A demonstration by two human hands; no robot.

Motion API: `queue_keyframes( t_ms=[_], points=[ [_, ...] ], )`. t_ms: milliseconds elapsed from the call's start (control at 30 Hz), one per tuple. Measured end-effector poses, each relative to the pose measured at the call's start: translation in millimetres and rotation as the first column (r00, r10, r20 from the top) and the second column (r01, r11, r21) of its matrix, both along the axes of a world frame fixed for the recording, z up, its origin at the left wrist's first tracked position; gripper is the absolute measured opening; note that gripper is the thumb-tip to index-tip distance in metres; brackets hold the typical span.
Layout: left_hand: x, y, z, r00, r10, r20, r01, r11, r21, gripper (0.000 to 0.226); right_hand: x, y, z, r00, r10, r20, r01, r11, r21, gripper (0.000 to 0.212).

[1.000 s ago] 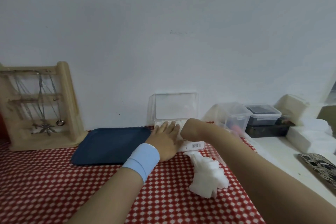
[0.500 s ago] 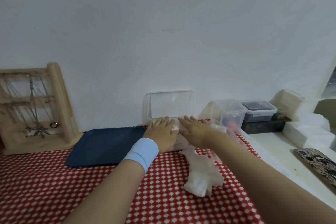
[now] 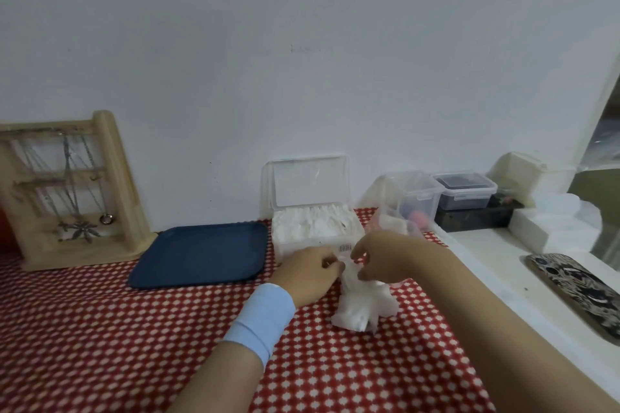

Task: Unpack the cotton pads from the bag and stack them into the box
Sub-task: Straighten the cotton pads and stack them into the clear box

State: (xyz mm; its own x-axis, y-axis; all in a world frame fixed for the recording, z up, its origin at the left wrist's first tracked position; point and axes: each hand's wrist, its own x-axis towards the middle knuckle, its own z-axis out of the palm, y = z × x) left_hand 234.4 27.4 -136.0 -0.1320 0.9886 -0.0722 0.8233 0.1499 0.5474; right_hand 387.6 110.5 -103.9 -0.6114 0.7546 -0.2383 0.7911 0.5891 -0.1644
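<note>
your left hand (image 3: 308,273) and right hand (image 3: 385,256) pinch the cotton pads (image 3: 364,303) just before the box (image 3: 315,235); lift the clump together, squared.

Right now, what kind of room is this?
Probably a dressing or vanity corner at home. A wooden stand hung with necklaces leans by the wall, an open box holds cotton pads, and small lidded tubs sit beside a red checked cloth.
</note>
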Motion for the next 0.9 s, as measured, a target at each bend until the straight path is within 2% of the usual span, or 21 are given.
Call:
queue_keyframes(
  t_ms=[100,200,333,400,567,667,733,800,867,900],
  points=[
    [5.1,1.8,-5.5,0.997,0.049,0.060,-0.047,0.998,-0.045,0.036,-1.2,-0.1,-5.4,0.997,-0.003,-0.074,-0.003,0.996,-0.084,0.060],
    [3.3,-1.3,-6.2,0.970,0.074,0.231,-0.065,0.997,-0.045,0.046,-3.0,0.2,-2.0,0.982,-0.009,-0.190,-0.015,0.992,-0.122,0.063],
    [-13.5,-10.6,-2.6,0.894,0.088,0.438,-0.109,0.994,0.021,0.018,-8.5,0.8,5.7,0.946,-0.008,-0.324,-0.048,0.986,-0.162,0.039],
    [-24.3,-15.7,0.0,0.865,0.079,0.495,-0.118,0.992,0.048,0.012,-12.6,2.6,6.2,0.926,-0.023,-0.376,-0.051,0.982,-0.184,0.023],
    [-48.2,-27.4,0.2,0.840,-0.002,0.542,-0.032,0.998,0.053,0.032,-25.9,7.3,2.6,0.824,-0.130,-0.552,-0.055,0.950,-0.307,0.014],
    [-62.7,-29.8,-1.7,0.882,0.049,0.468,-0.056,0.998,0.002,0.018,-31.1,13.4,0.6,0.749,-0.221,-0.624,-0.062,0.915,-0.399,0.012],
    [-68.0,-30.1,-0.8,0.883,0.069,0.463,-0.064,0.998,-0.026,0.015,-33.7,15.6,0.2,0.732,-0.249,-0.634,-0.093,0.886,-0.455,0.015],
    [-67.8,-28.5,2.4,0.808,0.099,0.580,-0.094,0.995,-0.039,0.022,-37.2,14.9,-0.2,0.713,-0.263,-0.650,-0.110,0.873,-0.474,0.016],
    [-66.2,-25.0,3.6,0.641,0.165,0.749,-0.167,0.983,-0.073,0.031,-42.2,13.6,-2.5,0.681,-0.289,-0.674,-0.112,0.867,-0.485,0.012],
    [-65.7,-23.7,2.5,0.591,0.176,0.788,-0.193,0.978,-0.074,0.034,-45.0,12.3,-4.2,0.673,-0.295,-0.678,-0.107,0.868,-0.484,0.009]
  ],
)
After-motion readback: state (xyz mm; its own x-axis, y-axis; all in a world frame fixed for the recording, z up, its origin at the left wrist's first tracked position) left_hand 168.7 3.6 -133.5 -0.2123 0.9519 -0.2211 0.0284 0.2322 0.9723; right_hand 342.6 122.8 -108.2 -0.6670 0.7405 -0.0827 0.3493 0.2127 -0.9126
